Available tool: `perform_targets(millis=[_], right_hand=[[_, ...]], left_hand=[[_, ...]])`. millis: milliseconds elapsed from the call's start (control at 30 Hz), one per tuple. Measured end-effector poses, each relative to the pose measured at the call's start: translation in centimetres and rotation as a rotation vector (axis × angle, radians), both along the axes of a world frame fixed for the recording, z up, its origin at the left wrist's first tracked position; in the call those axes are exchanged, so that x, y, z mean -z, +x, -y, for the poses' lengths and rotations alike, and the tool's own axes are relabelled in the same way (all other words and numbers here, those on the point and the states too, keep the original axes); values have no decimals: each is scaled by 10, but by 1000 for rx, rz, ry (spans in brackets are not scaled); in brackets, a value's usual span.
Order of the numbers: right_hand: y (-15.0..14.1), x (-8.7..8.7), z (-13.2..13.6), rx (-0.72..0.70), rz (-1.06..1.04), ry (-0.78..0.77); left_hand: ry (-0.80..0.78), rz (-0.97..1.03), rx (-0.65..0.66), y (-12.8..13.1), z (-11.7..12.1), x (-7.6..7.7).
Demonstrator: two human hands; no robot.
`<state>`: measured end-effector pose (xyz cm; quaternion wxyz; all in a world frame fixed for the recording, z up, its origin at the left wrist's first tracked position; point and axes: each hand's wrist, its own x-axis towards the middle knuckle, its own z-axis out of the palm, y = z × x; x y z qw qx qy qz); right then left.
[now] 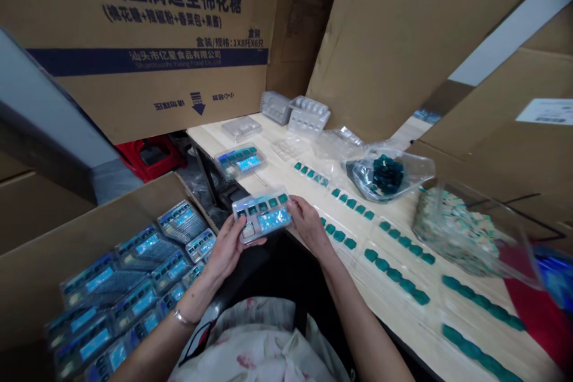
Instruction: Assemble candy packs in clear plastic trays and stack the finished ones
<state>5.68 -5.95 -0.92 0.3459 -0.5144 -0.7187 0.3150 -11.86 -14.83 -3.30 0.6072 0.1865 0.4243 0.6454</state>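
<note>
Left hand and right hand: jointly held a pack | Carton: printed "Shantoushi Yixing Food Co.Ltd", "1X8托X6只"

Pale wooden tabletop, large printed cardboard box behind, red plastic stool, grey-white panel at left.

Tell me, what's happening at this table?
A person's left hand and right hand hold a clear plastic pack of green pieces and a blue packet just off the table. Rows of loose green pieces lie on the tabletop. To the left, an open cardboard box holds many similar packs, mostly standing in stacked rows.
</note>
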Motion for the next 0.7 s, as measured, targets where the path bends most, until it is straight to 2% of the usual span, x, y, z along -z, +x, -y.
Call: perform_targets(millis=[67, 167, 233, 333, 433, 500, 633, 700], right_hand=[[-9, -4, -10, -97, -127, -120], [-31, -15, -33, -158, -211, -133], [-51, -25, -56, -172, -160, -72], [-79, -40, -96, -160, 40, 55], [-100, -48, -130, -131, 293, 122], [-110, -45, -145, -121, 388, 115], [-126, -27, -156, -107, 461, 64], [-132, -19, -156, -97, 482, 35]], left_hand=[[2, -114, 13, -13, -3, -10], [70, -407, -90, -36, -22, -23], [144, -589, -209, -50, -45, -28], [146, -680, -316, -68, -89, -30], [78, -740, -342, -83, -129, -23], [53, -797, -355, -91, -147, -14], [25, -842, -393, -100, -165, 6], [19, -858, -404, -102, -169, 12]])
